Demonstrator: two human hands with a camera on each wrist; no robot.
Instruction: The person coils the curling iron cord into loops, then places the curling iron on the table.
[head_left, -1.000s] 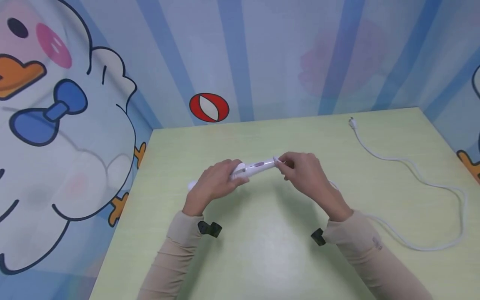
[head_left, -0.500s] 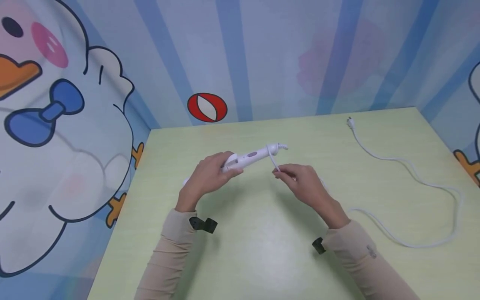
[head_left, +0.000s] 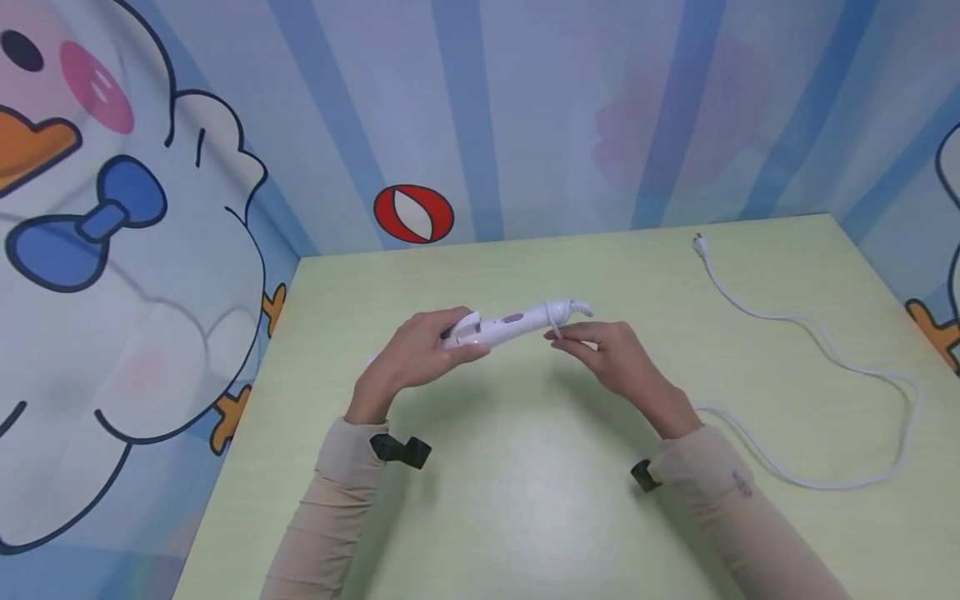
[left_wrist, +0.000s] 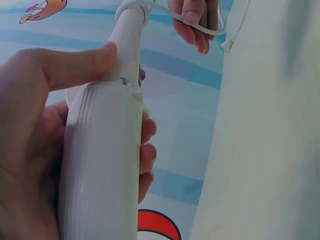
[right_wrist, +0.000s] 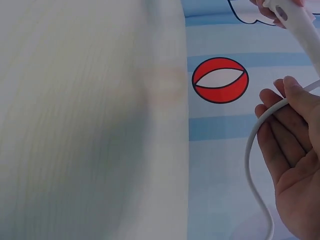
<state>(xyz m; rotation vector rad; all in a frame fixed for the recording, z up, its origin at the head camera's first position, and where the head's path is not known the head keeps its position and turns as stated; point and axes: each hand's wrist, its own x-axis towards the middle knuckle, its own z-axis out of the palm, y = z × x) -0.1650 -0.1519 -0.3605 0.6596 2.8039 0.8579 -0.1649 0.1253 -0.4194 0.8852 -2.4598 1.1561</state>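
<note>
My left hand grips a white curling iron above the table, thumb along its body in the left wrist view. A purple oval panel marks the handle, which points right and slightly up. The white cord loops around the handle's end, beside the curved cord sleeve. Just below that end, my right hand pinches the cord between thumb and fingers. In the right wrist view, its other fingers lie loosely extended under the cord. The iron's far left part is mostly hidden by my left hand.
From behind my right forearm, the rest of the cord curves across the right side of the pale green table. Its plug lies near the back edge. Blue striped panels with cartoon pictures, including a red ball, stand behind and beside the table.
The right hand drew the cord down from the handle's end, then rose slightly, keeping its pinch. The handle's end tilted up, then lowered a little. The cord on the table shifted slightly left.
</note>
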